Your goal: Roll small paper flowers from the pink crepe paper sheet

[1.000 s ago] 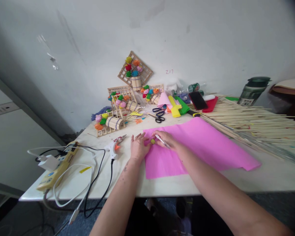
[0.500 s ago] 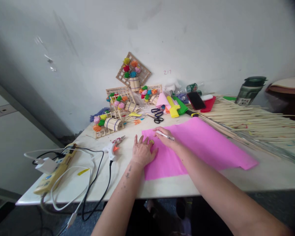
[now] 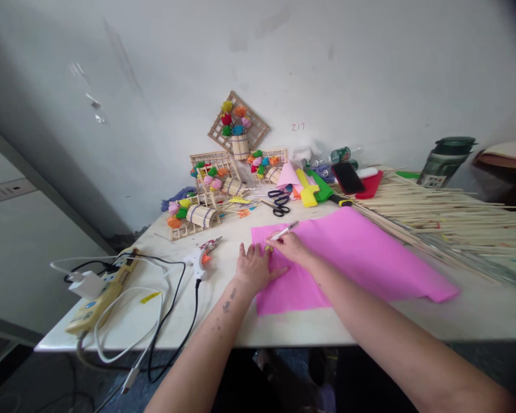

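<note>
A large pink sheet (image 3: 344, 252), paper or thin fabric, lies across the table in front of me. My left hand (image 3: 255, 268) rests flat on its left part, fingers spread and thumb out to the right. Beside those fingertips is a small round yellowish thing (image 3: 269, 249), too small to make out. My right hand (image 3: 290, 248) is closed around a white pen (image 3: 284, 230), its tip low over the sheet near the round thing. Left of the sheet a white glue gun (image 3: 198, 261) lies on the table.
A power strip (image 3: 103, 292) with tangled cables occupies the left side. Behind are black scissors (image 3: 279, 203), stick lattices with colourful flowers (image 3: 193, 215), a phone (image 3: 348, 178) and coloured sheets. Many thin sticks (image 3: 447, 212) and a green bottle (image 3: 447, 162) are at right.
My right hand has turned the pen, so its back end now points up and right instead of down. My left hand has shifted slightly, its thumb stretched further right. The whole view has moved a little.
</note>
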`<action>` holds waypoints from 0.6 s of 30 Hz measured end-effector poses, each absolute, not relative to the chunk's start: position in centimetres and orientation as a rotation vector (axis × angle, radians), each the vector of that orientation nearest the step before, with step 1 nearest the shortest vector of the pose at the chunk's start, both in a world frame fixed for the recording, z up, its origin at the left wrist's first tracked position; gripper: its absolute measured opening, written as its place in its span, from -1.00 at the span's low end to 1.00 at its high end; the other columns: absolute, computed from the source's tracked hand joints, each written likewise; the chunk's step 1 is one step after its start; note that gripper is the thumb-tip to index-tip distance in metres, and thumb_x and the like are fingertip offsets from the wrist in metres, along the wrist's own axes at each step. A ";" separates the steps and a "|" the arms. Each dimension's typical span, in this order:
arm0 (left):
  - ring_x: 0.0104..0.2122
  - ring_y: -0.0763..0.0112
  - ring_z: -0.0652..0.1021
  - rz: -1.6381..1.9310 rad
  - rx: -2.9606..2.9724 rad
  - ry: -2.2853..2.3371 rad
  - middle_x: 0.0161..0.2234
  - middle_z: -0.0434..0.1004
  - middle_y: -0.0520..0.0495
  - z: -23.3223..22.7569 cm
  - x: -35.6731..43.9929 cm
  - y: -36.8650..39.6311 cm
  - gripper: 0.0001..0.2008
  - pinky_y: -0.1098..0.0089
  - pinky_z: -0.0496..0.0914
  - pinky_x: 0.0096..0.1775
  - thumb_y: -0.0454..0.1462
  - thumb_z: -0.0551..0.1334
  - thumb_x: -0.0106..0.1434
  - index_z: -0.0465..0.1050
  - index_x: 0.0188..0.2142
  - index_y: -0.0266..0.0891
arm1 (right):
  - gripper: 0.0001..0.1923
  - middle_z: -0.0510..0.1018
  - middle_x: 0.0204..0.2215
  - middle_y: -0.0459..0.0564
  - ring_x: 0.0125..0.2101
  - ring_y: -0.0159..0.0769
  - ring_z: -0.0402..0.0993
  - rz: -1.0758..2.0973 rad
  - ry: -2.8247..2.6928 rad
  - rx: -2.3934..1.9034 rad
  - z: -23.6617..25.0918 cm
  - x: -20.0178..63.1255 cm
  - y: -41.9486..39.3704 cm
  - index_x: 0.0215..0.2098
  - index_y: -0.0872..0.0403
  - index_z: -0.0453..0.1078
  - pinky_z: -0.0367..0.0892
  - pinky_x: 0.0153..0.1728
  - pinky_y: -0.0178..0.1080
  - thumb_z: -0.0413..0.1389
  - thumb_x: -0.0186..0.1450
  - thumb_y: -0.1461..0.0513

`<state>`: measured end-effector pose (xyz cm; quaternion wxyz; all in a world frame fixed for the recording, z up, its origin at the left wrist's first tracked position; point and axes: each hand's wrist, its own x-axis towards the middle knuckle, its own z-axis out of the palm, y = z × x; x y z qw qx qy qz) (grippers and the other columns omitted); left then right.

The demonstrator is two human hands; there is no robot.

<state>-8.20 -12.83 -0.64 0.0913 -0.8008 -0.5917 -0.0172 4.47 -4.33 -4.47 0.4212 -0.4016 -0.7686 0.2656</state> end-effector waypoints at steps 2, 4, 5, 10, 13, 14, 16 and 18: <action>0.04 0.04 0.27 -0.078 -2.362 -1.766 0.00 0.30 -0.34 -0.8 -8.0 -13.0 -0.34 -0.06 -0.08 0.08 0.13 -0.08 0.14 0.21 0.05 -0.27 | -0.82 0.54 -0.37 -0.03 -0.32 -0.31 0.44 0.683 -1.912 -1.009 -4.7 4.4 -4.2 -0.39 0.08 0.43 0.29 -0.25 -0.28 0.05 0.15 0.17; 0.04 0.05 0.27 -0.122 -2.332 -1.779 0.01 0.29 -0.34 -1.1 -7.8 -13.1 -0.32 -0.05 -0.08 0.08 0.15 -0.10 0.14 0.21 0.05 -0.27 | -0.82 0.54 -0.41 -0.04 -0.36 -0.33 0.44 0.740 -1.875 -1.038 -4.8 4.5 -4.0 -0.39 0.08 0.41 0.31 -0.28 -0.29 0.03 0.16 0.16; 0.04 0.05 0.27 -0.144 -2.319 -1.782 0.01 0.29 -0.33 -1.3 -7.8 -13.1 -0.31 -0.05 -0.08 0.08 0.16 -0.12 0.13 0.21 0.06 -0.27 | -0.80 0.54 -0.44 -0.05 -0.40 -0.34 0.44 0.790 -1.852 -1.052 -4.7 4.5 -3.9 -0.39 0.09 0.40 0.32 -0.31 -0.29 0.01 0.17 0.14; 0.06 0.09 0.25 -0.219 -2.270 -1.763 0.04 0.26 -0.29 -2.1 -7.8 -13.5 -0.30 0.02 -0.09 0.10 0.16 -0.17 0.15 0.18 0.09 -0.25 | -0.76 0.52 -0.50 -0.04 -0.52 -0.43 0.41 1.073 -1.813 -1.059 -3.2 4.7 -3.5 -0.44 0.14 0.37 0.32 -0.43 -0.37 -0.02 0.20 0.14; 0.07 0.11 0.24 -0.237 -2.266 -1.744 0.04 0.27 -0.27 -2.2 -8.0 -13.6 -0.32 0.04 -0.08 0.11 0.13 -0.20 0.18 0.18 0.09 -0.24 | -0.78 0.53 -0.51 -0.01 -0.58 -0.44 0.40 1.120 -1.830 -1.142 -2.2 4.4 -3.2 -0.46 0.14 0.36 0.30 -0.51 -0.40 -0.01 0.19 0.17; 0.07 0.12 0.24 -0.239 -2.265 -1.739 0.04 0.27 -0.27 -2.3 -8.0 -13.7 -0.33 0.05 -0.08 0.11 0.13 -0.21 0.18 0.19 0.08 -0.24 | -0.78 0.54 -0.51 -0.01 -0.58 -0.44 0.40 1.073 -1.843 -1.171 -2.1 4.3 -3.1 -0.46 0.13 0.37 0.30 -0.52 -0.39 -0.01 0.19 0.16; 0.07 0.12 0.24 -0.242 -2.258 -1.739 0.03 0.28 -0.25 -2.3 -8.1 -13.7 -0.33 0.05 -0.08 0.12 0.13 -0.20 0.18 0.20 0.07 -0.23 | -0.77 0.55 -0.49 -0.02 -0.57 -0.42 0.42 0.917 -1.853 -1.204 -2.2 4.0 -3.1 -0.45 0.11 0.38 0.30 -0.50 -0.37 -0.02 0.19 0.14; 0.07 0.14 0.24 -0.255 -2.249 -1.741 0.02 0.29 -0.23 -2.5 -8.2 -13.7 -0.35 0.07 -0.08 0.12 0.12 -0.19 0.18 0.21 0.06 -0.21 | -0.75 0.55 -0.50 -0.04 -0.56 -0.40 0.44 0.796 -1.800 -1.214 -2.6 3.9 -3.3 -0.41 0.09 0.38 0.30 -0.48 -0.36 -0.04 0.20 0.11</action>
